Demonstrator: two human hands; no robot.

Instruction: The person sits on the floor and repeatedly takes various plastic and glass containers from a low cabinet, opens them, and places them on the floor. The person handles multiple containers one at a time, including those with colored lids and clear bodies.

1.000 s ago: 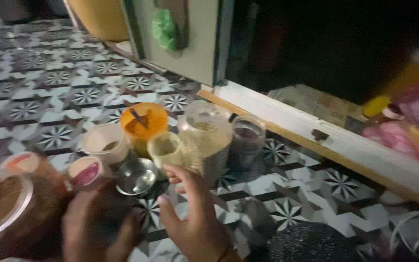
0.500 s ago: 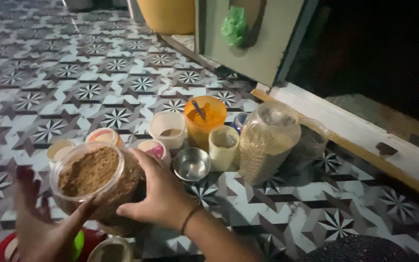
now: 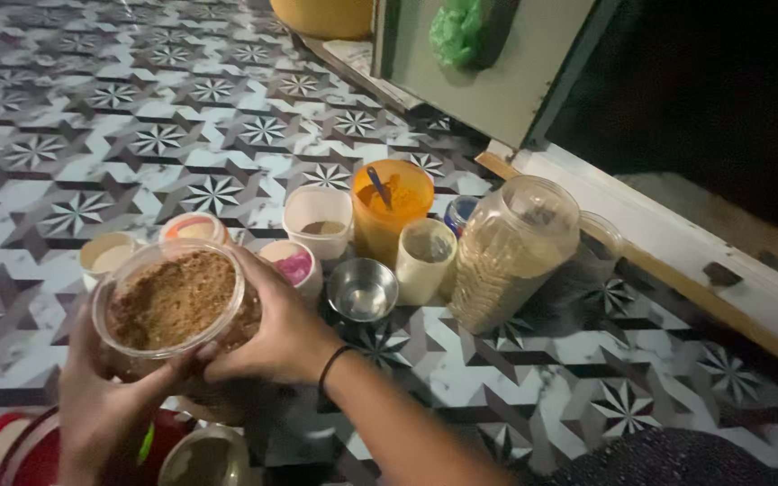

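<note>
Both my hands hold a clear open jar (image 3: 169,301) of brown powder just above the patterned tile floor. My left hand (image 3: 105,400) grips its near side from below. My right hand (image 3: 276,328) wraps its right side, a dark band on the wrist. Right behind the jar stand a small steel bowl (image 3: 361,289), a pale cup (image 3: 426,260), an orange tub (image 3: 392,207) with a spoon in it, a white tub (image 3: 317,219) and a tall clear jar of grain (image 3: 513,255).
Small open pots (image 3: 111,254) stand at the left, one holding pink contents (image 3: 291,266). Red lids (image 3: 11,445) and another jar (image 3: 204,457) lie near my knees. An open cupboard door (image 3: 488,67) with a green bag and a wooden sill (image 3: 677,270) run at the right.
My left hand has closed onto the near side of the brown powder jar, and the jar has risen slightly toward me. The view shifted a little to the left.
</note>
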